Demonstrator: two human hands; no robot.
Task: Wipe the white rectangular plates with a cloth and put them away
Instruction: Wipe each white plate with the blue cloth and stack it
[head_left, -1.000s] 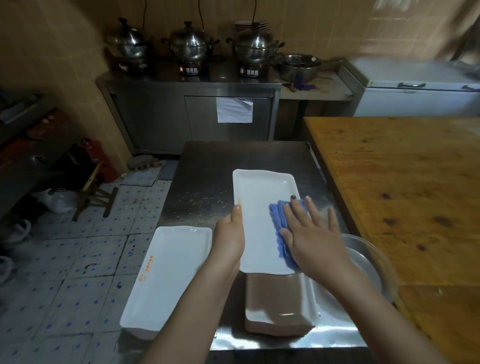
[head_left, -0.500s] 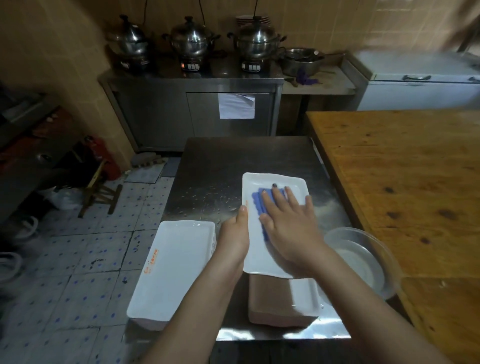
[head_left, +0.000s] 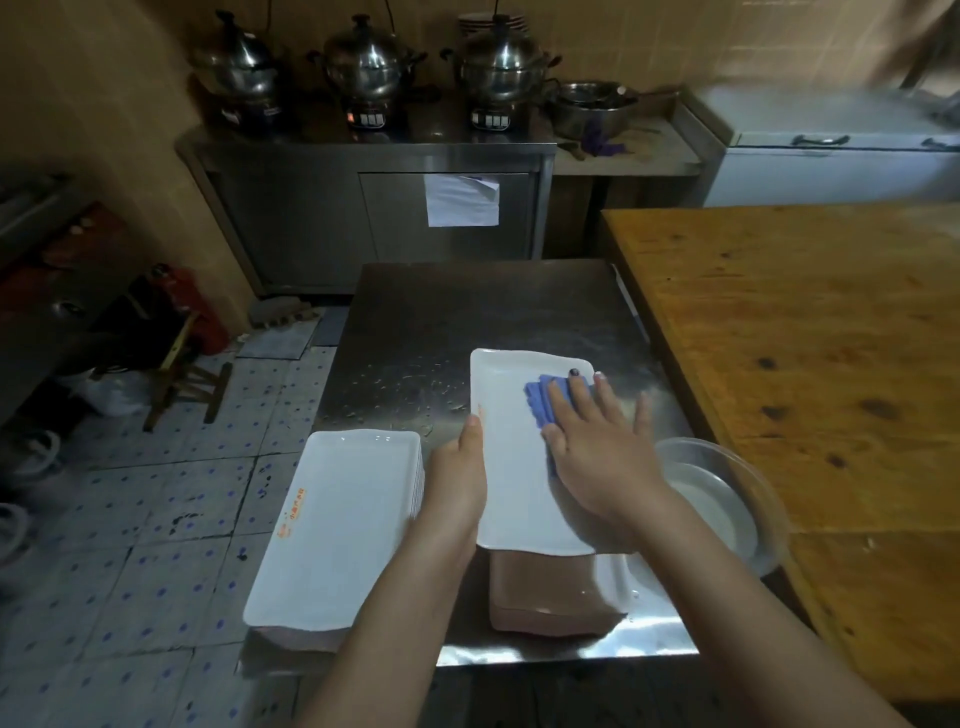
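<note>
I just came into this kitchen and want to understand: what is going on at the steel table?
A person is wiping a white rectangular plate at a steel table. The left hand grips the plate's left edge, and the right hand presses a blue cloth onto its far right part with straight fingers. A stack of white plates sits to the left, more plates lie under the held one's near end, and a clear bowl stands to the right.
</note>
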